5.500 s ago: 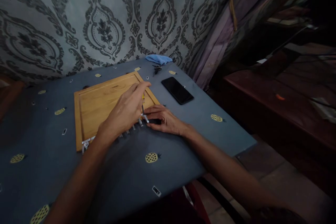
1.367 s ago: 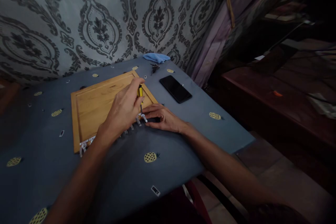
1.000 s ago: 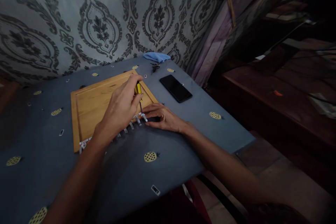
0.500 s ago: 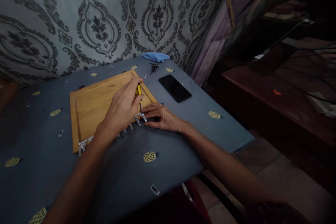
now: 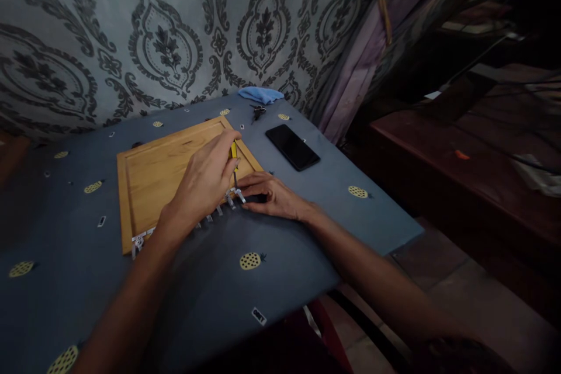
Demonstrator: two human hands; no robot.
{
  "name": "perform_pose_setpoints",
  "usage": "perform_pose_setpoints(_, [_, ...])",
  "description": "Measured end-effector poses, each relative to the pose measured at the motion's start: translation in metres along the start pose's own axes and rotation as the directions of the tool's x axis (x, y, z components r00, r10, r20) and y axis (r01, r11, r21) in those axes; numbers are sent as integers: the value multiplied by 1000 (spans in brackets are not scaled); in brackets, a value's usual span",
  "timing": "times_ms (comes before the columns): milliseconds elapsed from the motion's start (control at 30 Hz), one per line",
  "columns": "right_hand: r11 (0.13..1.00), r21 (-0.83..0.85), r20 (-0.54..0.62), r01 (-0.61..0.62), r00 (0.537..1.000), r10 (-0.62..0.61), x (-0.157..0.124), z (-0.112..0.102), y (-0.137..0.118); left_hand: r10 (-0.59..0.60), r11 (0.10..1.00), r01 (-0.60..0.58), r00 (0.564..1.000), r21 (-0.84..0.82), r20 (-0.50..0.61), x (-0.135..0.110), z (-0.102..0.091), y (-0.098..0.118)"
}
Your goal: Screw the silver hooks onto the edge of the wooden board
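Observation:
A wooden panel (image 5: pixel 151 181) with a raised border lies on the table. Along its near edge runs a silver metal strip (image 5: pixel 149 232) with several hook-like pieces jutting toward me, partly hidden under my left forearm. My left hand (image 5: pixel 208 172) is closed around the yellow handle of a screwdriver (image 5: pixel 234 151), its shaft pointing down at the strip's right end. At that corner my right hand (image 5: pixel 274 196) pinches the last metal hook (image 5: pixel 241 195) between thumb and fingers. The screwdriver's very tip is too small to make out.
A black phone (image 5: pixel 292 147) lies right of the panel. Behind it are a small dark bunch, perhaps keys (image 5: pixel 258 111), and a blue cloth (image 5: pixel 260 94) near the wall. The blue tablecloth (image 5: pixel 298 263) ends at right, with a dark red surface (image 5: pixel 438 134) beyond.
Almost nothing differs. The screwdriver handle and my left hand's fingertips have shifted very slightly to the right; the right hand and the panel stay in place.

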State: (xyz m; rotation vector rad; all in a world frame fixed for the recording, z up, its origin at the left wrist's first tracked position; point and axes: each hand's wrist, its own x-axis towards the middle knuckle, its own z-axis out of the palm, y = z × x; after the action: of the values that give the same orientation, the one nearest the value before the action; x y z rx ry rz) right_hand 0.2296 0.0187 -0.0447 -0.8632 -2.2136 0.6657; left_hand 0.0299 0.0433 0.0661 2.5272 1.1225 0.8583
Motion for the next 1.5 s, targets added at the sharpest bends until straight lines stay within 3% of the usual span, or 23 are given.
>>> perform_pose_setpoints(467, [1000,-6,-8,8,1000,-8,-1,1,3,58,994,-60,998,89,25,-2,-1,0])
perform_pose_setpoints(800, [1000,-7,0,-6,1000,6,0,1,1,17,987,-19,1000,162,14,-2,1,3])
perform_pose_setpoints(1133, [1000,-10,9,-11,1000,11,0,0,1,3,997,-2,1000,77,-16,-1,1,1])
perform_pose_setpoints(1500, [1000,-16,-6,12,1000,-13,-1,0,1,28,999,-29,998,18,57,0,-7,2])
